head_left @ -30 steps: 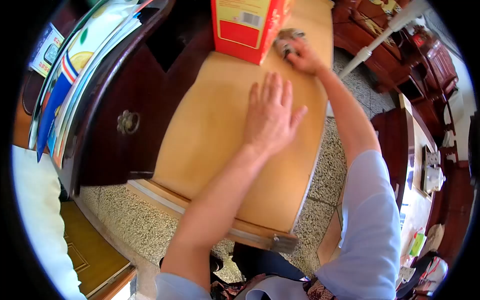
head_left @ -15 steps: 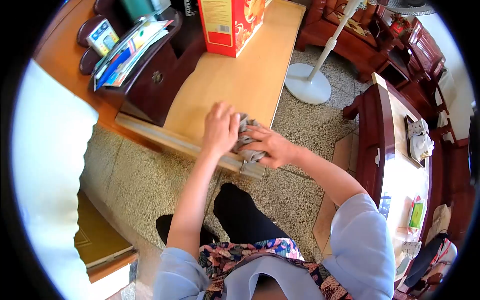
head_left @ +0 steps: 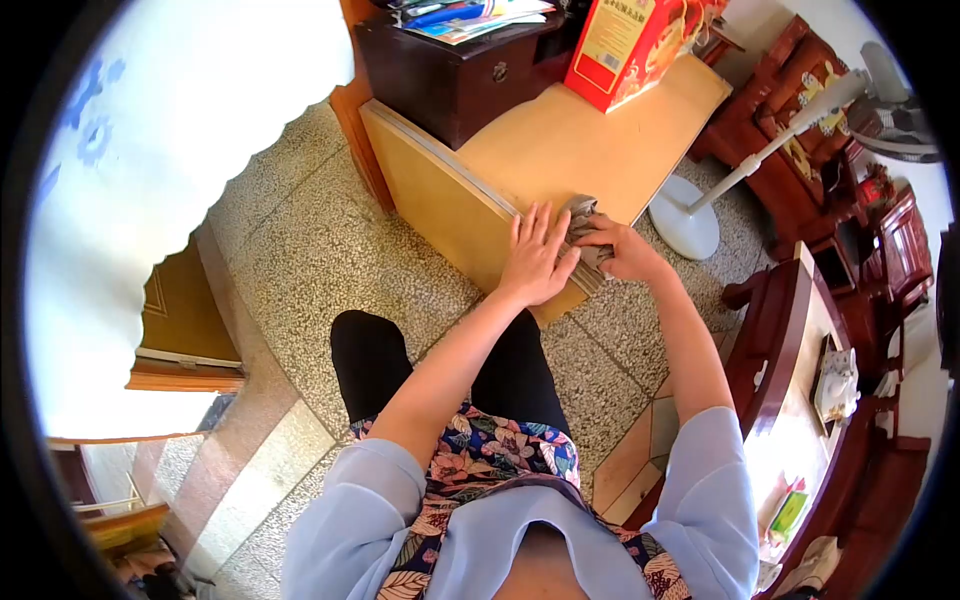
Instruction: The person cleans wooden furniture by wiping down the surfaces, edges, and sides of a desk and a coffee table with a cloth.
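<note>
Fingers of the right hand [head_left: 622, 252] are curled around a bunched grey cloth [head_left: 585, 228], gripping it at the near corner of the light wooden worktop [head_left: 560, 150], while the fingers of the left hand [head_left: 538, 258] lie spread and flat, holding nothing, pressed on the worktop's edge right beside the cloth and touching it. That cloth looks soft, light and limp, so it should crumple to any grip and is best held as a wad in the palm, as it is now; nothing about it seems fragile or slippery. The worktop's surface is smooth, bare and pale, with a plain front panel dropping to a speckled terrazzo floor [head_left: 300, 250]. Farther back on the worktop stands a red carton [head_left: 630, 50], well apart from the hands, beside a dark wooden chest [head_left: 450, 75] topped with papers. Off to the right stand a white fan stand [head_left: 690, 225] and dark red wooden furniture [head_left: 790, 330].
</note>
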`<state>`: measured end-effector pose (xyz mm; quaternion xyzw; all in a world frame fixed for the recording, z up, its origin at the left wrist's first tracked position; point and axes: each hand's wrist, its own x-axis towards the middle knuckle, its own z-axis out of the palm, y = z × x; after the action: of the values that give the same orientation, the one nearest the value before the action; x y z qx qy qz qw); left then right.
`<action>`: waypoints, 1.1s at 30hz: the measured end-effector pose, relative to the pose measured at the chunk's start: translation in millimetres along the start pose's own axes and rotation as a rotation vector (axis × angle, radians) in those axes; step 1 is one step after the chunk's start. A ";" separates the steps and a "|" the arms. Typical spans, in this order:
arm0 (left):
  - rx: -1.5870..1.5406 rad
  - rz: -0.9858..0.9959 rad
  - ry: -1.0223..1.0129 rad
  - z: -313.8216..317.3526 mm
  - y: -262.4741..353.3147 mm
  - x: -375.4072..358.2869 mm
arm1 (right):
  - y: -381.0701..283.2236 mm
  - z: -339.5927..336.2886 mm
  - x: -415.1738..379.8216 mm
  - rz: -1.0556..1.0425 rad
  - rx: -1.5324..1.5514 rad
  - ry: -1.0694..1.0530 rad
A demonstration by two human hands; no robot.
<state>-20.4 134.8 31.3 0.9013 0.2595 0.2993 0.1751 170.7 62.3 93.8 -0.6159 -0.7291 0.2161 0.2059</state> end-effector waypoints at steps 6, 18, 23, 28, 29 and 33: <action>-0.017 0.017 -0.046 -10.5 -2.8 -22.2 | 2.3 11.8 48.9 0.058 -0.058 0.049; -0.181 -0.359 0.046 -83.1 -51.6 -124.7 | -85.9 98.7 134.7 -0.124 -0.366 0.254; -0.180 -0.428 0.116 -89.8 -63.1 -152.7 | -80.2 94.1 107.0 -0.019 -0.390 0.220; -0.230 -0.507 0.122 -94.8 -64.6 -166.3 | -103.5 84.7 35.0 0.033 -0.642 0.179; -0.220 -0.514 0.118 -93.9 -65.7 -168.4 | -110.2 84.6 20.4 0.071 -0.710 0.168; -0.262 -0.555 0.064 -86.5 -74.5 -177.0 | -111.5 87.7 -26.1 0.116 -0.838 0.143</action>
<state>-223.4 107.2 -17.6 0.7559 0.4602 0.2991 0.3568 34.9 14.6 84.3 -0.6999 -0.7017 -0.1308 -0.0246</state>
